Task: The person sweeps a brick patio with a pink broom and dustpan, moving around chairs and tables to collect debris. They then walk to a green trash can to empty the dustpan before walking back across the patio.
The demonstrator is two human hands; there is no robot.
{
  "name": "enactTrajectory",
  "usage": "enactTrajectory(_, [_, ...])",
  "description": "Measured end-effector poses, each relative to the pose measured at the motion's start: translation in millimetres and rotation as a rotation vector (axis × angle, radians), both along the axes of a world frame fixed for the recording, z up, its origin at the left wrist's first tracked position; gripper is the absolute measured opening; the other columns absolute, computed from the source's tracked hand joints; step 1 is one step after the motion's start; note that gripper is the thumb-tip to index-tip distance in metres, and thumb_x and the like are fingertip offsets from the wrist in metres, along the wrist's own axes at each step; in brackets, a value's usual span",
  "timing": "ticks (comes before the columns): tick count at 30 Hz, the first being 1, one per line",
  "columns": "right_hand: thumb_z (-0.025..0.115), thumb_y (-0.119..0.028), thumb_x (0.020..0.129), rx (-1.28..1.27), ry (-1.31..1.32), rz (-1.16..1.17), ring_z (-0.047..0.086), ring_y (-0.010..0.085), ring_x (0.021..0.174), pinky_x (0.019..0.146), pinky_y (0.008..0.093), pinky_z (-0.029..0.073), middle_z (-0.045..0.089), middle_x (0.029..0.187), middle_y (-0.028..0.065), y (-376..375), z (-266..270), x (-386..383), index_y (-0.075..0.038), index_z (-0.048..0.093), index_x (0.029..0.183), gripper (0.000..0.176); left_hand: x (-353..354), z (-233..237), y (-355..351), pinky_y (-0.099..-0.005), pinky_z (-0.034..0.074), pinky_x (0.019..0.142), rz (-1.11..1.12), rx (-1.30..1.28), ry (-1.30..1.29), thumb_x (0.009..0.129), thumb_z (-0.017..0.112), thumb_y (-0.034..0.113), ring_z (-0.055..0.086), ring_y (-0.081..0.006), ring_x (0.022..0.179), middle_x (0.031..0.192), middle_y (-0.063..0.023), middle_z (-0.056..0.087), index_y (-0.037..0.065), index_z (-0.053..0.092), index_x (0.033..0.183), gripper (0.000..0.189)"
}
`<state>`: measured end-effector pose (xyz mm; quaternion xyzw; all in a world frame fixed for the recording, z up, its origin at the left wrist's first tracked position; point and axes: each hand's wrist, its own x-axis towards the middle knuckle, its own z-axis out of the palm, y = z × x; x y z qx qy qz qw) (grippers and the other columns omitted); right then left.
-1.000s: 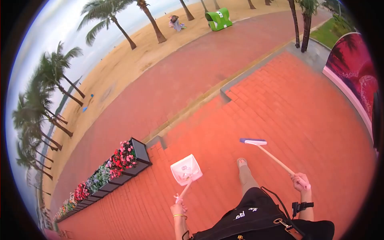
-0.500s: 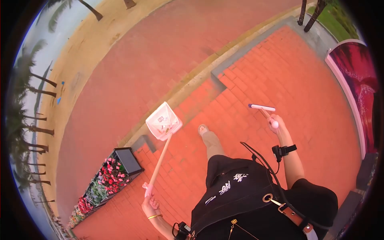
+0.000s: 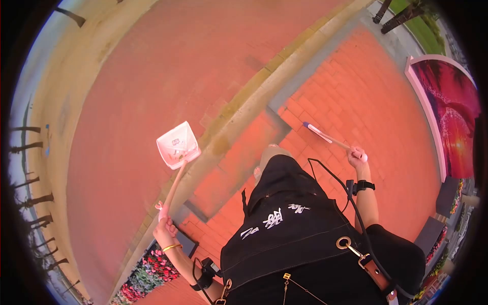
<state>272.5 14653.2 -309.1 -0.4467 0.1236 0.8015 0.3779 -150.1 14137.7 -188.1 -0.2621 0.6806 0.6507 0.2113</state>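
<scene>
My left hand (image 3: 165, 230) is wrapped round the pink grip of a long-handled dustpan (image 3: 179, 145). The pan is white and pale pink, lifted in front of me at the left, with small bits of litter in it. On the right, my right hand (image 3: 357, 156) is closed round the handle of a small broom (image 3: 319, 133), which has a white head with a dark blue end. The broom head points forward and left, apart from the dustpan.
Red brick paving (image 3: 356, 86) has a grey step edge and a yellowish kerb (image 3: 264, 71). A flower planter (image 3: 157, 267) stands at lower left, near my left forearm. A curved pink picture board (image 3: 447, 112) and dark planters (image 3: 427, 234) are at right. Palm trunks (image 3: 399, 20) stand upper right.
The view has shifted forward. The dustpan and my left hand sit further left, and the dustpan slightly higher. The broom has turned, its head now lying further left and higher.
</scene>
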Motion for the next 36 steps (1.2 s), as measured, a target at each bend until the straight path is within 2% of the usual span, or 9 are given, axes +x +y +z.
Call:
enactTrajectory(7, [0.053,-0.014,0.073,-0.152,-0.065,-0.449,0.044,0.0159,0.049,0.042,0.0241,0.044,0.039,0.058,0.0073,114,-46,-124,0.003,0.037,0.07,0.023,-167,-52,149,-0.0188,0.024,0.031,0.001,0.015,0.08,0.071,0.053,0.01,0.038,-0.0073,0.038,0.055,-0.0046,0.046,-0.006,0.05,0.073,0.017])
enactTrajectory(9, [0.064,-0.001,0.062,-0.507,0.152,-0.489,0.05,0.0188,0.054,0.045,0.0288,0.048,0.044,0.068,0.0101,227,-84,-157,0.003,0.04,0.076,0.028,-221,-69,207,-0.0199,0.025,0.032,0.003,0.063,0.073,0.071,0.054,0.009,0.038,-0.0073,0.038,0.054,-0.0042,0.045,-0.004,0.049,0.065,0.015])
enactTrajectory(10, [0.055,0.006,0.064,-0.428,0.239,-0.437,0.049,0.0183,0.057,0.05,0.0298,0.048,0.041,0.08,0.0126,264,-87,-206,0.002,0.021,0.1,0.049,-238,-78,244,-0.0204,0.025,0.033,0.044,0.077,0.082,0.071,0.055,0.01,0.038,-0.0069,0.038,0.052,-0.0035,0.044,-0.001,0.049,0.061,0.016])
enactTrajectory(18, [0.051,0.008,0.065,-0.432,0.151,-0.307,0.048,0.0173,0.062,0.05,0.0301,0.045,0.041,0.083,0.0099,468,-186,-710,0.0,0.029,0.097,0.039,-458,-144,384,-0.0251,0.036,0.037,0.211,-0.025,0.108,0.064,0.058,0.014,0.047,-0.0098,0.038,0.046,-0.0035,0.05,0.0,0.055,0.053,0.019])
enactTrajectory(24, [0.049,0.007,0.067,-0.455,0.249,-0.311,0.048,0.0169,0.063,0.051,0.0298,0.044,0.041,0.084,0.0092,449,-274,-953,0.0,0.031,0.097,0.035,-689,-284,369,-0.0235,0.035,0.037,0.106,-0.128,0.014,0.065,0.06,0.014,0.047,-0.0101,0.04,0.048,-0.0034,0.049,-0.001,0.055,0.059,0.016])
enactTrajectory(28, [0.045,0.005,0.072,-0.513,0.421,-0.212,0.047,0.0164,0.063,0.053,0.029,0.043,0.041,0.081,0.0078,467,-245,-1002,0.002,0.026,0.106,0.039,-831,-267,415,-0.0245,0.036,0.038,-0.183,-0.371,0.106,0.065,0.061,0.017,0.048,-0.0103,0.04,0.046,-0.0031,0.05,0.002,0.055,0.054,0.02])
enactTrajectory(31, [0.039,0.001,0.078,-0.548,0.757,-0.1,0.045,0.0156,0.063,0.055,0.0278,0.043,0.042,0.077,0.0058,464,-304,-1057,0.006,0.017,0.119,0.047,-956,-293,424,-0.0235,0.034,0.037,-0.153,-0.153,0.019,0.067,0.061,0.017,0.046,-0.0085,0.039,0.047,-0.0024,0.05,0.002,0.056,0.055,0.02])
enactTrajectory(32, [0.037,0.0,0.08,-0.493,0.846,-0.101,0.045,0.0154,0.063,0.056,0.0274,0.043,0.042,0.076,0.0052,434,-260,-1088,0.007,0.014,0.123,0.05,-1003,-292,443,-0.022,0.032,0.035,-0.138,-0.084,0.004,0.069,0.06,0.013,0.044,-0.0084,0.038,0.049,-0.0026,0.048,0.001,0.054,0.058,0.017])
enactTrajectory(36, [0.039,0.0,0.077,-0.156,0.57,0.195,0.043,0.0119,0.053,0.044,0.0206,0.042,0.04,0.072,0.0087,487,-256,-1287,0.017,0.02,0.109,0.041,-1178,-345,544,-0.022,0.029,0.033,-0.132,0.133,-0.026,0.07,0.053,0.006,0.041,-0.0102,0.038,0.053,-0.0069,0.046,-0.007,0.051,0.067,0.013])
